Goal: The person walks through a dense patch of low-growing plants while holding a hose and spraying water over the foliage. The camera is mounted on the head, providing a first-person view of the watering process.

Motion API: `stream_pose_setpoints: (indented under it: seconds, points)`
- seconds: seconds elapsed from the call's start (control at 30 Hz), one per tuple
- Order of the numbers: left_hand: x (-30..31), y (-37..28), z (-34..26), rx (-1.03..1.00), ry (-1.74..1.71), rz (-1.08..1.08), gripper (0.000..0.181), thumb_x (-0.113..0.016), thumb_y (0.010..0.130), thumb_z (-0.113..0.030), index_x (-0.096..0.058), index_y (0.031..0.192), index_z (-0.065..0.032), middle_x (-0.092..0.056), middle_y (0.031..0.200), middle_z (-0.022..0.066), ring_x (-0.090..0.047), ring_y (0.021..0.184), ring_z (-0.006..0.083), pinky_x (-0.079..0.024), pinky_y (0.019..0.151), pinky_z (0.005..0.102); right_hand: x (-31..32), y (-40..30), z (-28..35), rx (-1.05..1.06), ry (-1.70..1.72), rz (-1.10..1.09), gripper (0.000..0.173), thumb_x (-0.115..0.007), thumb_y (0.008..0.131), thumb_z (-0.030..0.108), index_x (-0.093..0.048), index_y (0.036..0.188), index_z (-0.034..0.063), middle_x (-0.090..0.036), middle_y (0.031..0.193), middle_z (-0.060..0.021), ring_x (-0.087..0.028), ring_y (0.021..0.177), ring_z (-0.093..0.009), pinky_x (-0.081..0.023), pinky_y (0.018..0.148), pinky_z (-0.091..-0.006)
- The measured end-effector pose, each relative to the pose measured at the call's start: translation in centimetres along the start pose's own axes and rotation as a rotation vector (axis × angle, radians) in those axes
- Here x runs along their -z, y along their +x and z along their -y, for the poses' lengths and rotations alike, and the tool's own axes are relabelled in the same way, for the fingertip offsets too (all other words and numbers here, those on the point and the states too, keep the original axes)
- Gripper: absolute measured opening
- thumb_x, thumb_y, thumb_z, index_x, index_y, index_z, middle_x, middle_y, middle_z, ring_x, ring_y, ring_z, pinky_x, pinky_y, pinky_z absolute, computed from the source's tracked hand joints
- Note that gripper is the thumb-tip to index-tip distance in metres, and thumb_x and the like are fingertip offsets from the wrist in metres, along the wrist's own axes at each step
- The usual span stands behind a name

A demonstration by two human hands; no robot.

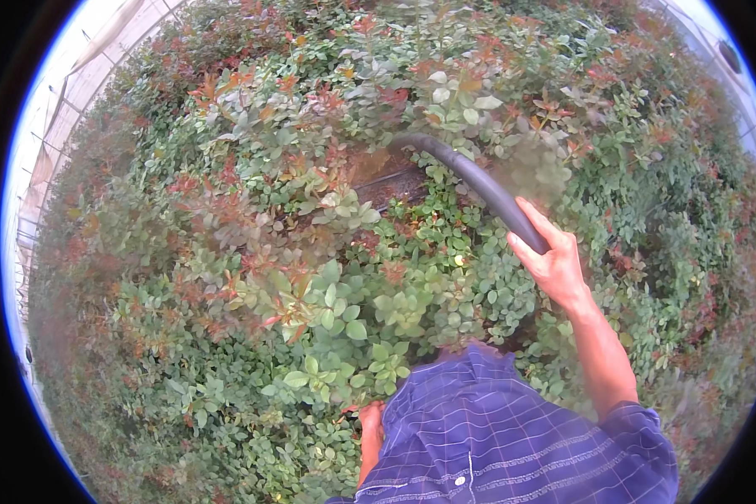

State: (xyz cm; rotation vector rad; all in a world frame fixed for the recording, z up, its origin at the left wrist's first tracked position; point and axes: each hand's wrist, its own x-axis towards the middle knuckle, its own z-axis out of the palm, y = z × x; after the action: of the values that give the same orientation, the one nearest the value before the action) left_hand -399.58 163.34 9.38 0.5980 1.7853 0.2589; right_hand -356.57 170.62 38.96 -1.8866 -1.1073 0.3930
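A thick dark hose (479, 179) arches over the rose bushes at centre right, and its far end curves down among the leaves. My right hand (551, 255) is closed around the near part of this hose, thumb on one side and fingers on the other. Low in the view, my left hand (372, 412) is beside the hem of the blue checked shirt (479, 428), close to green foliage; its fingers are partly hidden, and whether it holds anything cannot be made out.
Dense rose bushes (340, 309) with green and reddish leaves surround me on all sides. Between them, brown soil (397, 186) with thin dark lines across it shows near the centre. Pale greenhouse sheeting (75, 88) curves along the left rim.
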Motion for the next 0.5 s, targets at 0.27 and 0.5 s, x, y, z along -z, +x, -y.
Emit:
stream_pose_setpoints:
  seconds: [0.27,0.5]
  points:
    - [-0.5,0.9,0.7,0.025,0.032,-0.003,0.014,-0.054,0.083,-0.007,-0.062,0.083,0.0054,-0.063,0.071,0.0130,-0.060,0.060,0.0207,-0.049,0.054,0.0309,2.8,2.5,-1.7,-0.054,-0.132,-0.159,0.051,-0.066,0.084,0.019,-0.050,0.132,0.0107,-0.069,0.088,-0.0102,-0.060,0.071,-0.008,-0.050,0.069,-0.0264]
    - [-0.4,1.1,1.0,0.000,0.046,0.015,0.016,-0.053,0.081,-0.007,-0.063,0.081,0.0063,-0.063,0.071,0.0120,-0.059,0.060,0.0192,-0.047,0.054,0.0289,5.4,2.8,-2.6,-0.133,-0.231,-0.317,0.049,-0.066,0.084,0.019,-0.052,0.131,0.0110,-0.066,0.080,-0.0071,-0.057,0.068,-0.008,-0.048,0.065,-0.0252]
